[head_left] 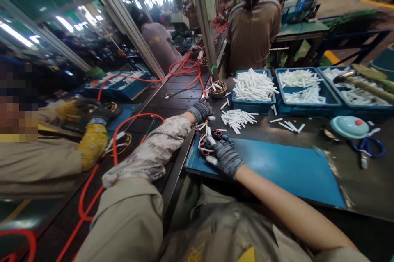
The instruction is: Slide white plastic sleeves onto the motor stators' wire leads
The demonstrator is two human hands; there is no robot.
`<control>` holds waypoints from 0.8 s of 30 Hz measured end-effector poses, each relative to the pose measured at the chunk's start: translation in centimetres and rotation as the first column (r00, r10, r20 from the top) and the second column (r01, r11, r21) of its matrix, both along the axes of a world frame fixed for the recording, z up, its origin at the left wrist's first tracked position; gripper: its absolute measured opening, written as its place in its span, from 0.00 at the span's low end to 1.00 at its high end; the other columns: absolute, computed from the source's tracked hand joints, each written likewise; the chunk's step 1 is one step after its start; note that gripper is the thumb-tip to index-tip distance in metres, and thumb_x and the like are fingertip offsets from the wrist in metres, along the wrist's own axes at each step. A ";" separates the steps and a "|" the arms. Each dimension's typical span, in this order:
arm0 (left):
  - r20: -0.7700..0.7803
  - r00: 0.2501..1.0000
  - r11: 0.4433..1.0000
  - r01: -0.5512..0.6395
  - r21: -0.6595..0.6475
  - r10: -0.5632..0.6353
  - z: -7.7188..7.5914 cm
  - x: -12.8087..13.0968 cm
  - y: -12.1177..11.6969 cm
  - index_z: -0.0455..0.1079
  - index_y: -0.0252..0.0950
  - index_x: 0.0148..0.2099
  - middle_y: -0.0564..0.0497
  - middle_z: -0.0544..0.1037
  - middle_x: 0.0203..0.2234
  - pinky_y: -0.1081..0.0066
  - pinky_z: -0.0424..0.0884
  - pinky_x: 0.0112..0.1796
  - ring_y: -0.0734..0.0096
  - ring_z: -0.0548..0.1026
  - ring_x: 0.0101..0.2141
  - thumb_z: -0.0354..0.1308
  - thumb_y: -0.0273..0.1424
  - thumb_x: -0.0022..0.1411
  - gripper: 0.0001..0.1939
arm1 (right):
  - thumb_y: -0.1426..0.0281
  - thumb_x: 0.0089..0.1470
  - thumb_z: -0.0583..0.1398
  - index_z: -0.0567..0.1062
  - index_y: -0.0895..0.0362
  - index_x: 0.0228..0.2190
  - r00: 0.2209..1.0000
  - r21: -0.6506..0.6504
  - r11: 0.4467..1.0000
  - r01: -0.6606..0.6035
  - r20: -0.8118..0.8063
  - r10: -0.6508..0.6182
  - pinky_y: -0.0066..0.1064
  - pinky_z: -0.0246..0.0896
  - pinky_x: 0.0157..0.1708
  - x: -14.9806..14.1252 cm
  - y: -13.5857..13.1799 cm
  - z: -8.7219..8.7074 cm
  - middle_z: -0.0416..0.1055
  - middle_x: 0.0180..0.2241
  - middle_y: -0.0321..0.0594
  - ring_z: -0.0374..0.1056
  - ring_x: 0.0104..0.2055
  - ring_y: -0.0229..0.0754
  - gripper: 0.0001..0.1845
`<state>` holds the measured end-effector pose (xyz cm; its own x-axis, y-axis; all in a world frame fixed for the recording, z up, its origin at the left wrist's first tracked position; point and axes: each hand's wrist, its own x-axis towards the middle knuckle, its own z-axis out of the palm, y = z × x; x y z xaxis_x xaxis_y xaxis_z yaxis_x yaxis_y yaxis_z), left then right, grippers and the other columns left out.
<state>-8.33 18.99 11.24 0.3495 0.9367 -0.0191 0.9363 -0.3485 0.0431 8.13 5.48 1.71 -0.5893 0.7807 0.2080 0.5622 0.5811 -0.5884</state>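
On a blue mat (pixel 286 163) lies a ring-shaped motor stator (pixel 202 145) with copper windings and loose lead wires. My right hand (pixel 227 156), in a grey striped glove with bare-looking white fingertips, grips its near right side. A white sleeve (pixel 208 131) stands up from the wires by the index finger. Just beyond the stator, my left hand (pixel 200 111), gloved alike, is closed above the lead wires. What it pinches is hidden. An orange cable (pixel 201 83) runs down to its fingers.
Blue bins (pixel 254 107) of white sleeves line the back right, with a loose sleeve pile (pixel 238 120) before them. Another stator (pixel 218 89) sits beside a metal post. Right lie a light-blue lidded dish (pixel 349 126) and blue-handled scissors (pixel 371 147). A co-worker's yellow-gloved hand (pixel 94 141) works left.
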 end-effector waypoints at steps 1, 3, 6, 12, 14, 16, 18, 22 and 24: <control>-0.037 0.999 1.000 0.002 -0.014 -0.003 0.0 -0.7 -0.7 0.73 0.30 0.31 0.49 0.80 0.31 0.65 0.60 0.60 0.73 0.74 0.40 0.63 0.25 0.63 0.07 | 0.59 0.56 0.66 0.60 0.63 0.68 1.000 -0.020 1.000 0.012 -0.009 -0.012 0.60 0.48 0.68 0.1 0.2 0.0 0.72 0.58 0.60 0.61 0.66 0.62 0.46; -0.113 0.994 0.999 -0.013 -0.044 0.008 0.0 -2.3 -2.7 0.74 0.29 0.32 0.45 0.80 0.30 0.59 0.60 0.59 0.66 0.74 0.40 0.62 0.31 0.66 0.12 | 0.55 0.53 0.68 0.60 0.62 0.68 0.997 -0.076 0.996 0.052 -0.059 -0.056 0.58 0.51 0.66 1.0 0.5 0.1 0.72 0.58 0.59 0.64 0.64 0.61 0.49; -0.180 0.980 0.995 -0.094 -0.045 0.084 -0.6 -3.5 -6.9 0.78 0.27 0.38 0.38 0.80 0.33 0.55 0.65 0.52 0.58 0.75 0.40 0.56 0.35 0.69 0.16 | 0.54 0.48 0.70 0.68 0.58 0.63 0.972 -0.215 0.975 0.054 -0.214 -0.101 0.51 0.63 0.59 3.0 0.7 0.2 0.76 0.53 0.53 0.72 0.53 0.55 0.45; -0.156 0.972 0.979 -0.189 -0.074 0.176 -2.2 -2.6 -12.7 0.78 0.37 0.56 0.41 0.83 0.38 0.51 0.66 0.53 0.49 0.78 0.45 0.59 0.40 0.65 0.21 | 0.55 0.57 0.65 0.76 0.55 0.53 0.824 -0.462 0.859 -0.222 -0.559 -0.088 0.42 0.71 0.46 7.3 1.0 -0.2 0.80 0.45 0.44 0.75 0.45 0.47 0.26; -0.054 0.990 0.955 -0.140 -0.260 0.131 -1.9 -3.2 -12.5 0.72 0.37 0.63 0.43 0.83 0.39 0.54 0.70 0.51 0.51 0.80 0.44 0.65 0.40 0.60 0.31 | 0.54 0.57 0.66 0.79 0.53 0.49 0.861 -0.337 0.927 -0.163 -0.507 -0.033 0.48 0.66 0.54 8.8 1.2 0.1 0.80 0.44 0.43 0.74 0.48 0.50 0.23; 0.212 0.977 0.867 0.091 -0.489 0.016 -1.4 -3.9 -12.1 0.64 0.39 0.69 0.45 0.82 0.47 0.61 0.73 0.50 0.55 0.80 0.48 0.69 0.37 0.55 0.41 | 0.55 0.57 0.66 0.81 0.51 0.47 0.921 -0.174 0.975 -0.140 -0.383 0.064 0.52 0.59 0.61 10.4 1.5 0.4 0.80 0.44 0.42 0.72 0.52 0.51 0.19; 0.473 0.880 0.797 0.307 -0.519 -0.031 -1.0 -3.6 -12.0 0.61 0.42 0.70 0.45 0.78 0.56 0.66 0.74 0.50 0.59 0.78 0.53 0.67 0.36 0.57 0.40 | 0.55 0.59 0.65 0.80 0.49 0.51 0.935 -0.122 0.974 -0.191 -0.325 0.143 0.52 0.59 0.62 11.9 1.6 0.7 0.80 0.48 0.41 0.71 0.54 0.51 0.20; 0.455 0.884 0.893 0.287 -0.345 -0.108 -0.7 1.1 -12.2 0.70 0.39 0.63 0.45 0.80 0.52 0.65 0.73 0.51 0.61 0.79 0.50 0.60 0.40 0.67 0.25 | 0.57 0.67 0.57 0.72 0.49 0.61 0.898 -0.169 0.929 -0.329 -0.362 0.251 0.47 0.62 0.62 13.2 1.5 1.1 0.71 0.62 0.44 0.66 0.64 0.48 0.24; 0.264 0.945 0.891 0.282 -0.354 -0.194 -0.8 4.2 -12.0 0.76 0.36 0.55 0.44 0.82 0.44 0.63 0.74 0.47 0.57 0.80 0.45 0.59 0.45 0.67 0.22 | 0.58 0.68 0.55 0.72 0.50 0.60 0.895 -0.153 0.916 -0.371 -0.323 0.308 0.49 0.57 0.67 12.9 1.5 1.3 0.68 0.64 0.44 0.61 0.68 0.49 0.23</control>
